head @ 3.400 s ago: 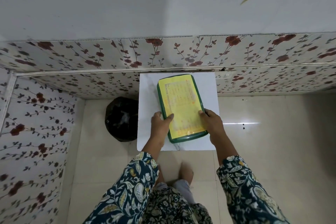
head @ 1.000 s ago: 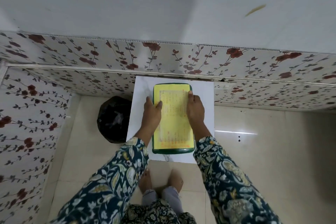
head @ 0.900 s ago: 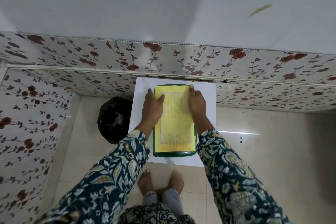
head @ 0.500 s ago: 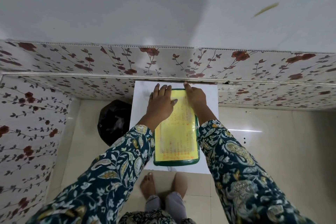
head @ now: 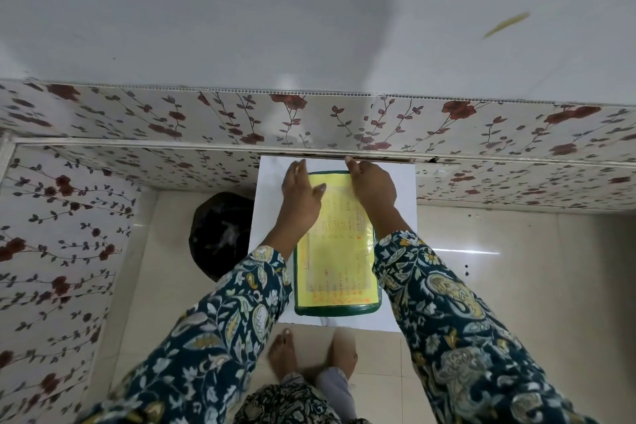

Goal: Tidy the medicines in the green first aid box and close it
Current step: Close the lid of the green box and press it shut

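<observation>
Both hands are reaching to the far end of the green first aid box [head: 337, 310], which is lying closed on a small white desk [head: 395, 217] with its long side running away from the person. A yellow printed sheet [head: 335, 272] is covering almost the whole lid, leaving only a dark green rim showing around it.

The left hand [head: 303, 196] is hovering over the box's far left corner with its fingers spread and loose, gripping nothing; it is blurred, so whether the palm is touching the lid is hard to say. The right hand [head: 371, 186] is resting on the far right corner, fingers curled over the far edge of the box near the wall, apparently grasping it there.

Patterned dark blue sleeves [head: 447, 303] are covering both forearms. A black bag [head: 220, 234] is sitting on the tiled floor just beside the desk's left edge. Bare feet [head: 284, 354] are standing on the floor at the desk's near edge. Floral wall panels [head: 103, 113] are running behind the desk and along the left side.
</observation>
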